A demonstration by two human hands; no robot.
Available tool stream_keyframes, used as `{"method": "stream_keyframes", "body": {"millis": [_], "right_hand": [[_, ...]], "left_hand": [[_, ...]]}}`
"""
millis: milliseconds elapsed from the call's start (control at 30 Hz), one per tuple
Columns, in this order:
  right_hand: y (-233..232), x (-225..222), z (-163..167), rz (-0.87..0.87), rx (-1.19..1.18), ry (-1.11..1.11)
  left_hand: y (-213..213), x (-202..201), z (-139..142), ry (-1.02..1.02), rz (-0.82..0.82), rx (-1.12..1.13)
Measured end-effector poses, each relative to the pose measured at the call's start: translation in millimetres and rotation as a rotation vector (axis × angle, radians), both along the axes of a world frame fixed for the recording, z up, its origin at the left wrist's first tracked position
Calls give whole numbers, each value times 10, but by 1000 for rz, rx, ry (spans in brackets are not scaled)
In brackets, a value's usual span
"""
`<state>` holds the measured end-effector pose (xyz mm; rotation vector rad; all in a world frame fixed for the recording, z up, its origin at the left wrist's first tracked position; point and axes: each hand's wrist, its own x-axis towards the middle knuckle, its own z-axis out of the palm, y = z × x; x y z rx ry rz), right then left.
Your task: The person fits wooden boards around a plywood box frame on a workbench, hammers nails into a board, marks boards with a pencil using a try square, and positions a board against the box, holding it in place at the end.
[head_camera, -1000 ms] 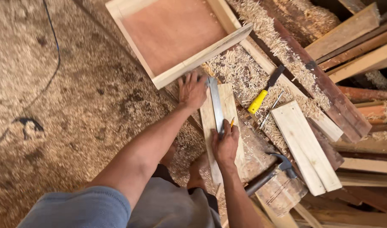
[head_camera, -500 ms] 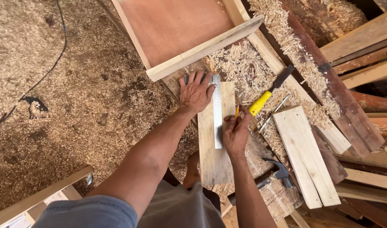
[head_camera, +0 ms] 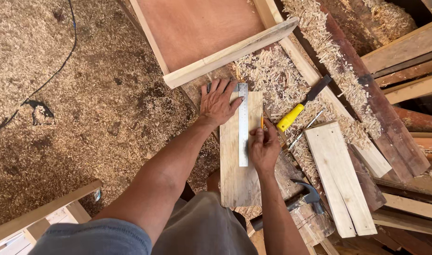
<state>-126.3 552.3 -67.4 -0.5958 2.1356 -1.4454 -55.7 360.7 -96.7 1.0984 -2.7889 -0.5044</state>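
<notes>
A pale wooden board (head_camera: 237, 182) lies lengthwise in front of me on a rough workbench. A steel try square (head_camera: 243, 123) rests flat along the board, its blade running down the middle. My left hand (head_camera: 219, 102) presses flat on the square's top end and the board. My right hand (head_camera: 264, 145) grips a small orange pencil (head_camera: 262, 123) with its tip against the blade's right edge.
A yellow-handled chisel (head_camera: 297, 110) and a drill bit (head_camera: 308, 127) lie to the right among wood shavings. A hammer (head_camera: 301, 196) sits below my right hand. A second pale plank (head_camera: 339, 177), an open wooden box frame (head_camera: 211, 35) and stacked lumber (head_camera: 404, 56) surround the board. Sawdust covers the floor at left.
The square has gone from tilted on edge to lying flat along the board. My left hand now presses its top end and my right hand has brought the pencil to the blade.
</notes>
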Motion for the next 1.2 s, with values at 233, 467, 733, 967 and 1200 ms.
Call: {"method": "stream_keyframes", "body": {"millis": [233,467,733,967,1200], "right_hand": [[6,23,-26,-40,92,13],[-38,-3,-32,-25,56,-3],[-465,-251,26,171,413,452],[-765,-507,-158,318,278,702],[193,-71,-40,131,402,530]], "left_hand": [[-13,36,17,45,-31,29],[-5,2,103,-13,-8,93],[-30,-18,140,-6,-8,116],[-24,-24,159,-37,2,88],[-62,-53,193,-113,-12,176]]}}
